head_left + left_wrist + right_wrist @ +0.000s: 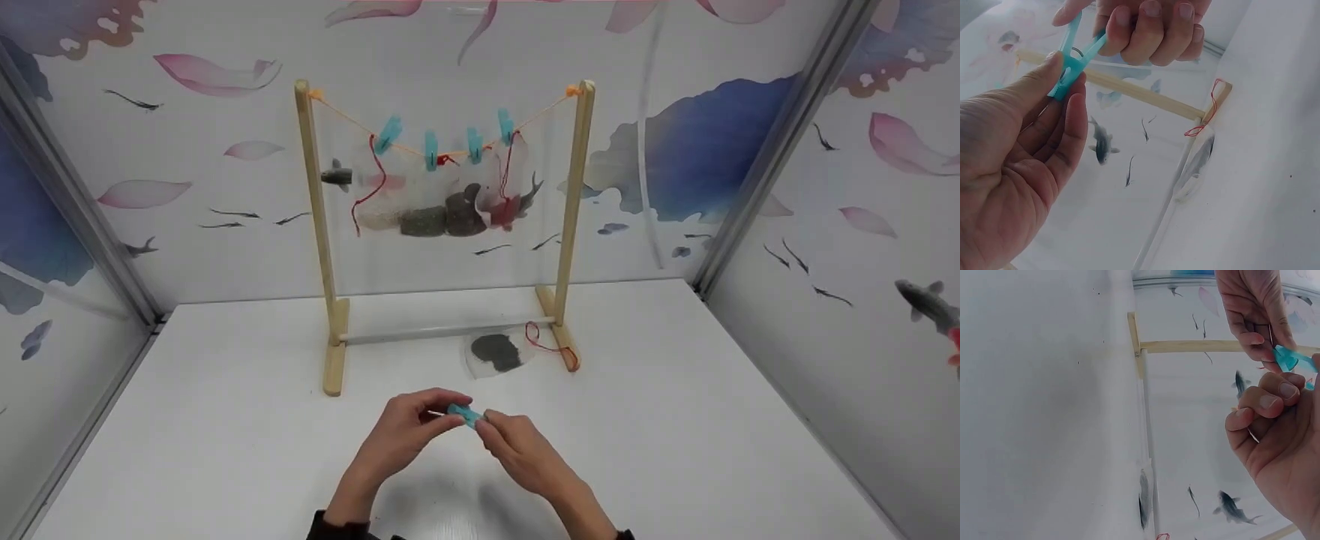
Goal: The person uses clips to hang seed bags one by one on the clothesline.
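A turquoise clothespin (465, 415) is held between both hands above the white table. My left hand (405, 435) pinches its gripping end between thumb and fingers. From the other side my right hand (526, 451) grips the two handles; in the left wrist view the handles stand apart, the thumb on one and a finger against the other. Beyond the hands lies a clear plastic piece (496, 353) with a dark grey patch and a red cord (551, 346). The right wrist view shows only part of the clothespin (1286, 359), behind my right fingers.
A wooden stand (335, 322) with two posts carries a sagging orange line (343, 115). Several turquoise clothespins (431, 150) hang on it, holding see-through pieces with red cords (381, 176). A white crossbar (442, 331) joins the feet. Printed panels (847, 225) enclose the table.
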Demonstrator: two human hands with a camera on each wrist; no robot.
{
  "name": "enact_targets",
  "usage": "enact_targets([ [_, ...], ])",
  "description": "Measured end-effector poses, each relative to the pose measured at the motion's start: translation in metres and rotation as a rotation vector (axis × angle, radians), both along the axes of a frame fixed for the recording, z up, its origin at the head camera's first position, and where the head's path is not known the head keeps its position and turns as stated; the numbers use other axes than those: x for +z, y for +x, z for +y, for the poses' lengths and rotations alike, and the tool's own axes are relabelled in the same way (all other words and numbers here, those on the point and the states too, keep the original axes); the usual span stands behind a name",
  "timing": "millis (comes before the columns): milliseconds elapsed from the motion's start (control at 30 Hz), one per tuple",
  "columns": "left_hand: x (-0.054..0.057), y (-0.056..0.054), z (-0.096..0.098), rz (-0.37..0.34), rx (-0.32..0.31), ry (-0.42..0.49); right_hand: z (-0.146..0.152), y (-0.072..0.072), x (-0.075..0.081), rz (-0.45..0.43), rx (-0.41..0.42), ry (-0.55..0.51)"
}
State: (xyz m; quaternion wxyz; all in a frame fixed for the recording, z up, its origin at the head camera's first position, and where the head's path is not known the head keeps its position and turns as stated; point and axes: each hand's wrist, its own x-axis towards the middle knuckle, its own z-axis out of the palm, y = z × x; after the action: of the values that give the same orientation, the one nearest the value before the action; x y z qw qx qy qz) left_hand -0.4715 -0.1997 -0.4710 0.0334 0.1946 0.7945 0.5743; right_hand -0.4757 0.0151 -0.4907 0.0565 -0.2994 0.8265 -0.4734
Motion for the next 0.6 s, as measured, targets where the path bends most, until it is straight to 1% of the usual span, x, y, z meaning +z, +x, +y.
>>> enact_targets([
  [100, -0.001, 0.0, 0.002, 0.0, 0.028, 0.0, -0.003, 0.002, 0.0, 0.051, -0.059, 0.009],
  [167, -0.002, 0.0, 0.004, 0.003, 0.053, -0.012, -0.005, 0.003, 0.0, 0.089, -0.125, 0.019],
  [300, -0.001, 0.001, 0.012, 0.006, 0.099, -0.039, -0.01, 0.005, -0.001, 0.191, -0.314, 0.049],
  [400, 0.0, 0.003, 0.019, 0.004, 0.11, -0.044, -0.012, 0.005, -0.002, 0.257, -0.436, 0.057],
  [467, 0.0, 0.003, 0.022, 0.0, 0.108, -0.044, -0.012, 0.005, -0.003, 0.293, -0.479, 0.03],
  [600, 0.0, 0.004, 0.025, 0.002, 0.096, -0.036, -0.01, 0.004, -0.005, 0.361, -0.505, -0.045],
])
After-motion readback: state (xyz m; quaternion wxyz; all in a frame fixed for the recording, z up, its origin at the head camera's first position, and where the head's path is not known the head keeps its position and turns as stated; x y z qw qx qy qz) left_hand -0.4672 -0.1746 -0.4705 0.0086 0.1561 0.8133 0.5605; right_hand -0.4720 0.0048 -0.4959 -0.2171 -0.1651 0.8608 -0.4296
